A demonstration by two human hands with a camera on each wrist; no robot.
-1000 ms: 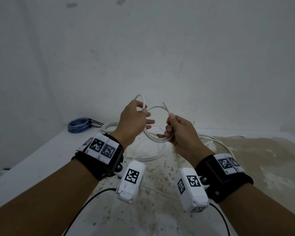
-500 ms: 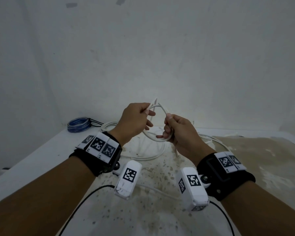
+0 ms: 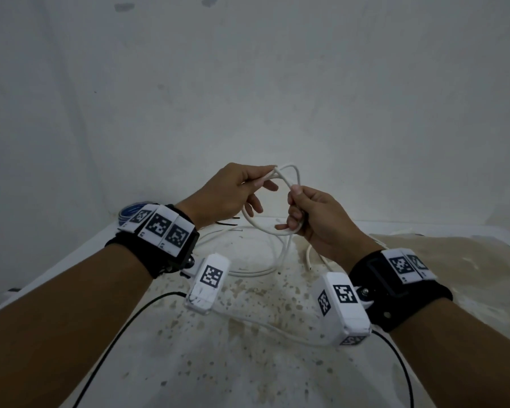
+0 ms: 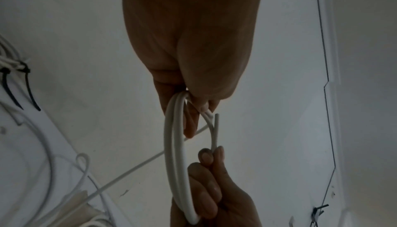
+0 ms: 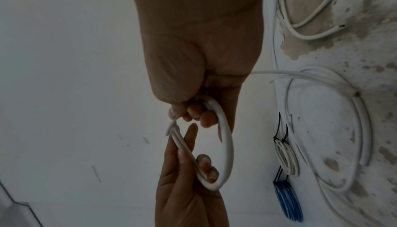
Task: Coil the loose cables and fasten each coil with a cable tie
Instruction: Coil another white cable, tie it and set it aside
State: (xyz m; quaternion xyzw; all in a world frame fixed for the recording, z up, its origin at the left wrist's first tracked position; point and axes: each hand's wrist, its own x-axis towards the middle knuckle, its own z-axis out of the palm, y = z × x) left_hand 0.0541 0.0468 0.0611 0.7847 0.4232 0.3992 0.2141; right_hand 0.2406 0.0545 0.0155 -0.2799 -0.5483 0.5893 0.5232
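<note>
Both hands are raised above the table, holding a small coil of white cable between them, clear of the surface. The left hand pinches the coil's top at about 11 o'clock between thumb and forefinger, the other fingers loosely extended inside the loop. The right hand clenches the coil's 3 o'clock side, fingers curled round the strands; in the left wrist view the cable's cut end pokes free just past the left thumb. A tail of the same cable drops from the coil to the table, joining loose white loops lying below the hands.

At 10 o'clock, in the far left corner near the wall, sits a blue coil; the right wrist view shows it bound with black ties, next to a small white tied coil. The table's left edge runs diagonally from 10 toward 8 o'clock. Its stained, speckled near surface at 6 o'clock carries only a thin white lead and the black wrist-camera wires. The right side at 3 o'clock is discoloured brown.
</note>
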